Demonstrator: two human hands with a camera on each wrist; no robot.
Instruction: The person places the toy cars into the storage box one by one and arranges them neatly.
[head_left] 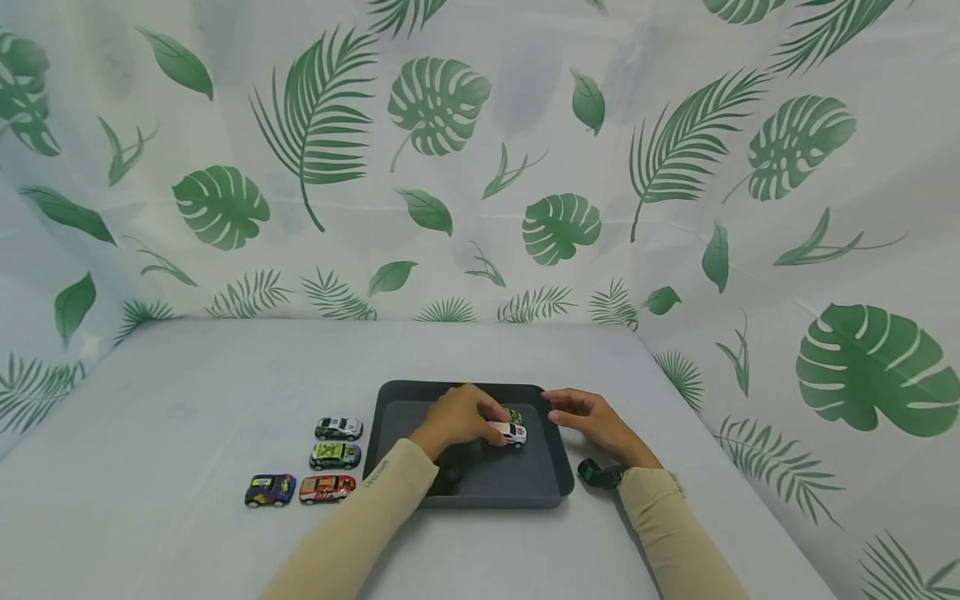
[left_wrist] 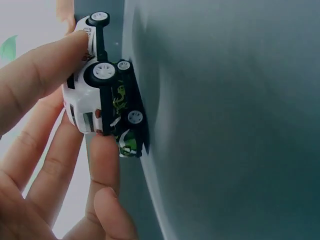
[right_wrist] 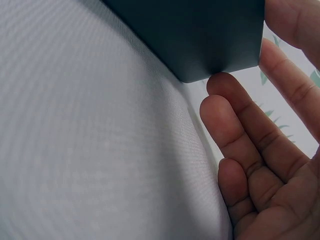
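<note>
Cars are partly moved: your left hand pinches a white car inside the tray, beside a green car already at its far wall. Four cars wait on the counter to the left, while your right hand rests relaxed and loose at the tray's right rim.

Toy cars: six total. Two were in the one dark tray: a white car pinched in the left-hand fingers and a green-black car just beyond them. Four cars sat on the tabletop, left of those fingers.
</note>
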